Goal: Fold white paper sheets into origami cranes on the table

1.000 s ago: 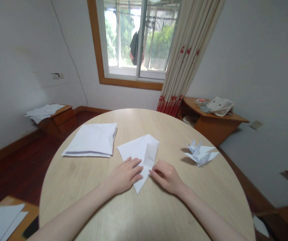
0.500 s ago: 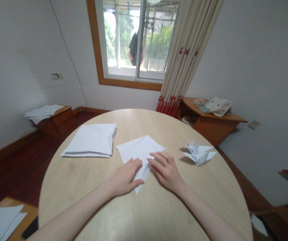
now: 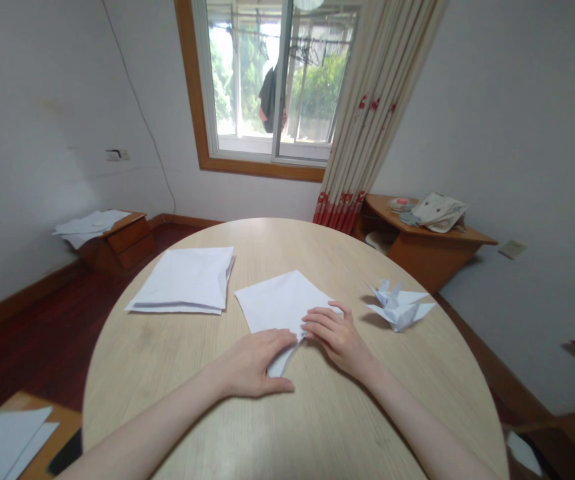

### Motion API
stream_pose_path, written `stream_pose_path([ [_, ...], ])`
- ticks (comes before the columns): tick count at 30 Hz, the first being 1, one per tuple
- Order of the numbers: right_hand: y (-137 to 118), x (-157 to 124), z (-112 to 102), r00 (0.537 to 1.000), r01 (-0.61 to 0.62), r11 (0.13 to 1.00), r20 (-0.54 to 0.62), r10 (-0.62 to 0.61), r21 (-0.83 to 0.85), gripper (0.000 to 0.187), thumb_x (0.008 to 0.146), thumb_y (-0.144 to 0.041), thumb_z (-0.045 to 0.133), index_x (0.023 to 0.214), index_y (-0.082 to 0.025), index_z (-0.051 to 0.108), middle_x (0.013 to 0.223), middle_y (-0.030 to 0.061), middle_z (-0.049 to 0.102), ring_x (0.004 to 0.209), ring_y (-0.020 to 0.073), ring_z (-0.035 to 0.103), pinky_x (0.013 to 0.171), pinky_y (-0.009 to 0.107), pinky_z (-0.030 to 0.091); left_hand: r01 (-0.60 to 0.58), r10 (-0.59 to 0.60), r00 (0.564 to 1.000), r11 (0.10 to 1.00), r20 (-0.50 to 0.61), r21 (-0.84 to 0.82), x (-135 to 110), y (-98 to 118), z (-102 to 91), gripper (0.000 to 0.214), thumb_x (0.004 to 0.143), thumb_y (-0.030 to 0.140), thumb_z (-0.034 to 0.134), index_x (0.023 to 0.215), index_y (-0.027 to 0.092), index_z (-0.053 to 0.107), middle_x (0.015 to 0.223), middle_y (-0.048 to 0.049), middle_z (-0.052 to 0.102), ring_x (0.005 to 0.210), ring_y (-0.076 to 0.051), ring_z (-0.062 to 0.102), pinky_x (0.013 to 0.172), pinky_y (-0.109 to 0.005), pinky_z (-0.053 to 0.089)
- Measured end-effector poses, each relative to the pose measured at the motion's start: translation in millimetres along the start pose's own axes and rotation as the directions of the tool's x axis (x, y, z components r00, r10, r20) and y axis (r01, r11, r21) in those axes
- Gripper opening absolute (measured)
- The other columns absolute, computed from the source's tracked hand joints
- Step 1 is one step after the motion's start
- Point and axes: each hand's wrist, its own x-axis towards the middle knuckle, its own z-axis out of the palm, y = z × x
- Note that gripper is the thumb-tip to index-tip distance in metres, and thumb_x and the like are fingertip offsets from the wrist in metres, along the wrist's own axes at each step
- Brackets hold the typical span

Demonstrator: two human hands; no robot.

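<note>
Head-camera view of two bare hands at a round, pale wood-grain worktop (image 3: 177, 363). A folded white paper sheet (image 3: 280, 303) lies flat on the worktop directly beyond and between the grips, with its narrow lower tip (image 3: 280, 362) partly covered by the left grip (image 3: 250, 363). The left grip is laid palm-down over the sheet's lower part, with the fingers extended and unclenched. The right grip (image 3: 340, 337) is placed against the sheet's right side, with the fingers slightly curved and resting on the paper; it is likewise not clenched, and no part of the sheet is raised from the worktop. The two grips are nearly touching at the sheet's lower fold. A squared stack of white paper (image 3: 182, 280) is seen beyond and to the left of the left grip, well apart from it but just beside the folded sheet. A white origami crane (image 3: 398, 305) stands just to the right of the right grip. Farther beyond the right grip, a cloth bag (image 3: 440, 212) is placed on a wooden corner cabinet (image 3: 427, 257). Loose white sheets (image 3: 2, 443) are seen below and to the left of the left grip, on a separate wooden surface (image 3: 62, 423).
</note>
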Motion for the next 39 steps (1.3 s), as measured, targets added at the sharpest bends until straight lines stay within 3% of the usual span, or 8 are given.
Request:
stream_pose_path([
  [3, -0.8, 1.6, -0.5, 1.0, 0.008, 0.999, 0.004, -0.008, 0.048, 0.016, 0.096, -0.022, 0.047, 0.091, -0.021, 0.062, 0.089, 0.0005, 0.073, 0.097, 0.0163, 0.062, 0.098, 0.039, 0.026, -0.025, 0.025, 1.0, 0.999, 0.008, 0.019, 0.3, 0.0, 0.4, 0.075, 0.073, 0.05, 0.07, 0.135, 0.016, 0.044, 0.137, -0.0149, 0.05, 0.128, -0.03, 0.045, 0.108, -0.043, 0.034],
  [9, -0.3, 1.6, -1.0, 0.998, -0.013, 0.999, 0.063, 0.011, 0.034, 0.019, 0.097, -0.019, 0.045, 0.086, -0.019, 0.06, 0.081, 0.0008, 0.07, 0.088, 0.017, 0.062, 0.094, 0.041, 0.03, -0.063, 0.064, 0.998, 0.996, -0.011, 0.057, -0.6, 0.6, 1.9, 0.063, 0.075, 0.031, 0.064, 0.134, 0.017, 0.046, 0.137, -0.0128, 0.051, 0.129, -0.027, 0.045, 0.109, -0.042, 0.034],
  [13, 2.3, -0.3, -0.2, 0.997, -0.028, 0.997, 0.075, 0.023, 0.068, 0.019, 0.096, -0.021, 0.045, 0.087, -0.018, 0.061, 0.084, 0.0055, 0.069, 0.087, 0.0197, 0.059, 0.08, 0.035, 0.042, -0.078, 0.078, 0.997, 0.994, -0.004, 0.073, -1.2, 1.4, 1.1, 0.066, 0.071, 0.031, 0.064, 0.134, 0.016, 0.047, 0.137, -0.0133, 0.051, 0.129, -0.028, 0.045, 0.109, -0.044, 0.033],
  [17, 3.3, -1.5, 0.4, 0.993, -0.076, 0.991, 0.094, 0.066, 0.108, 0.02, 0.097, -0.022, 0.044, 0.086, -0.018, 0.061, 0.082, 0.007, 0.067, 0.081, 0.0196, 0.058, 0.07, 0.031, 0.046, -0.085, 0.085, 0.996, 0.993, 0.0, 0.088, -1.4, 1.2, 1.1, 0.07, 0.07, 0.033, 0.066, 0.135, 0.014, 0.046, 0.137, -0.014, 0.051, 0.129, -0.028, 0.044, 0.11, -0.043, 0.033],
  [28, 4.4, -3.5, -1.8, 0.984, -0.152, 0.969, 0.122, 0.13, 0.196, 0.024, 0.098, -0.028, 0.042, 0.084, -0.019, 0.06, 0.079, 0.0058, 0.066, 0.075, 0.0181, 0.059, 0.068, 0.03, 0.047, -0.102, 0.107, 0.994, 0.987, -0.03, 0.12, -2.1, 0.0, -2.7, 0.044, 0.094, 0.038, 0.047, 0.135, 0.02, 0.047, 0.133, -0.0099, 0.056, 0.122, -0.025, 0.052, 0.105, -0.04, 0.039],
  [35, 4.8, -3.8, -1.9, 0.979, -0.198, 0.94, 0.095, 0.178, 0.276, 0.022, 0.096, -0.025, 0.044, 0.081, -0.02, 0.059, 0.079, 0.0049, 0.064, 0.076, 0.018, 0.059, 0.069, 0.031, 0.047, -0.063, 0.067, 0.997, 0.993, -0.039, 0.096, -0.7, -3.6, 0.2, 0.041, 0.099, 0.038, 0.038, 0.137, 0.024, 0.045, 0.128, -0.0065, 0.06, 0.116, -0.022, 0.057, 0.098, -0.035, 0.044],
  [39, 4.1, -3.3, -1.3, 0.972, -0.234, 0.93, 0.099, 0.214, 0.283, 0.025, 0.096, -0.027, 0.043, 0.077, -0.02, 0.056, 0.074, 0.0038, 0.061, 0.071, 0.0171, 0.057, 0.065, 0.029, 0.046, -0.026, 0.031, 0.996, 0.997, -0.089, 0.066, -0.1, -3.9, 1.4, 0.037, 0.099, 0.038, 0.037, 0.129, 0.024, 0.052, 0.12, -0.0059, 0.065, 0.108, -0.02, 0.062, 0.091, -0.032, 0.048],
])
